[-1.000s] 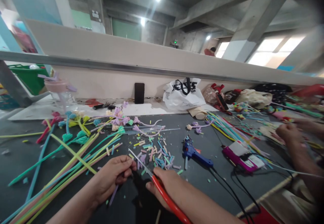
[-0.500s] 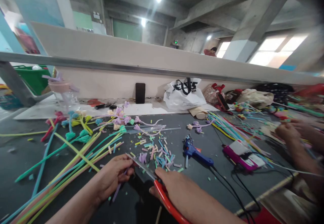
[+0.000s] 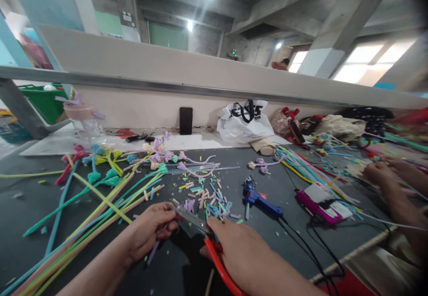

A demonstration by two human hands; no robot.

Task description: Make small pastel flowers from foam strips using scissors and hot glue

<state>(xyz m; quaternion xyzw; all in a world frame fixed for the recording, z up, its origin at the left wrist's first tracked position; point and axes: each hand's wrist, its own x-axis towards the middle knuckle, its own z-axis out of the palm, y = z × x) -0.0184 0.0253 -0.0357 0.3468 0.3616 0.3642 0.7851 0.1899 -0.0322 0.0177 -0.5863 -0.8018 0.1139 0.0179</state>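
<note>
My left hand (image 3: 155, 227) is closed, its fingers pinched on a thin purple pipe cleaner (image 3: 153, 252) whose end hangs below the palm. My right hand (image 3: 237, 242) grips scissors with red handles (image 3: 219, 262). Their metal blades (image 3: 190, 218) point left and reach to the fingertips of my left hand. Just beyond the blades lie many short cut pieces of pipe cleaner (image 3: 202, 193) in pastel colours, with a small heap of purple ones (image 3: 189, 205) closest. How the blade tips meet the purple stem is hidden by my fingers.
Long pipe cleaners (image 3: 96, 224) spread across the left. Fuzzy flowers (image 3: 160, 153) lie behind the cut pieces. A blue glue gun (image 3: 262, 202) and a magenta device (image 3: 321, 207) with cords are on the right. A co-worker's hands (image 3: 381, 173) work at far right.
The scissor blades look slightly wider apart than before. Both hands stay almost in the same place, and the view has shifted a little.
</note>
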